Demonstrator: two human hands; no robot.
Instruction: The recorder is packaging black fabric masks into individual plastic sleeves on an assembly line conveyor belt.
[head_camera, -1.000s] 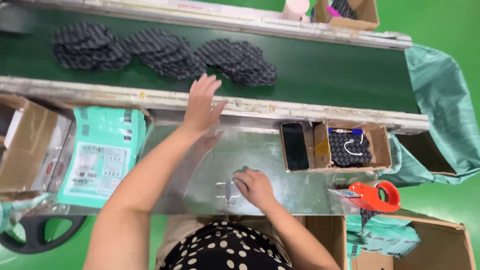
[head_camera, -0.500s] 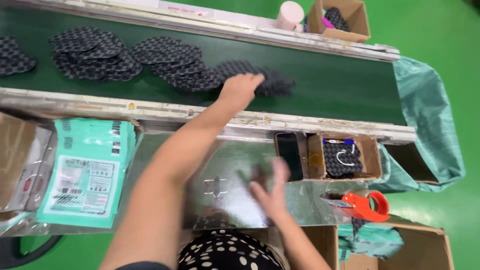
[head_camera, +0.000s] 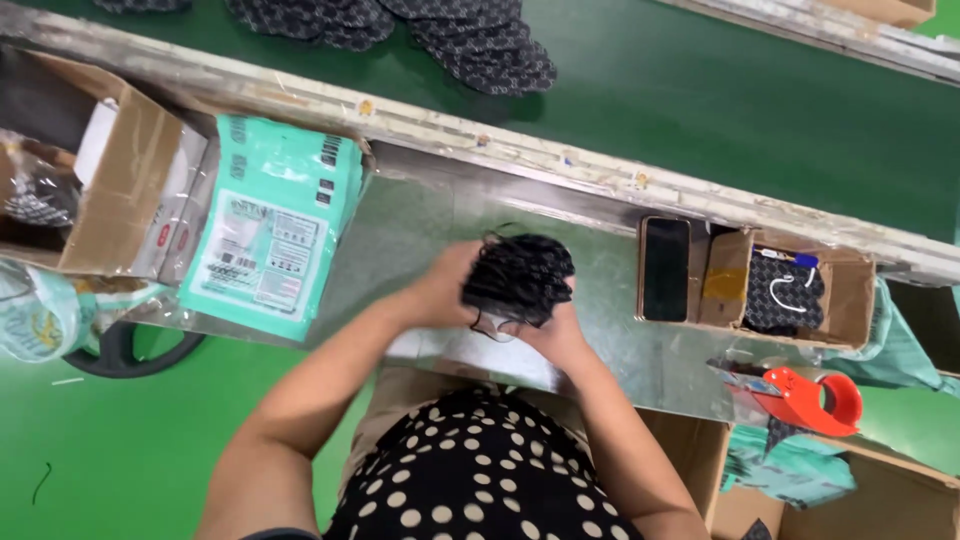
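Note:
Both hands hold one bundle of dark patterned fabric pieces (head_camera: 520, 277) just above the shiny metal worktable (head_camera: 420, 225). My left hand (head_camera: 440, 285) grips its left side, and my right hand (head_camera: 558, 335) holds it from below on the right. A clear plastic bag (head_camera: 470, 350) lies on the table under the bundle. More dark patterned fabric pieces (head_camera: 480, 45) lie in piles on the green conveyor belt (head_camera: 720, 100) beyond the table.
Teal mailer bags (head_camera: 275, 235) lie at the table's left beside an open cardboard box (head_camera: 120, 190). A phone (head_camera: 665, 268) and a small cardboard box (head_camera: 790, 290) holding fabric sit at the right. An orange tape dispenser (head_camera: 810, 400) rests near the right front edge.
My left hand reached out to the belt, took a bundle of fabric pieces and brought it back over the table. My right hand rose from the table to grip it. The camera tilted down.

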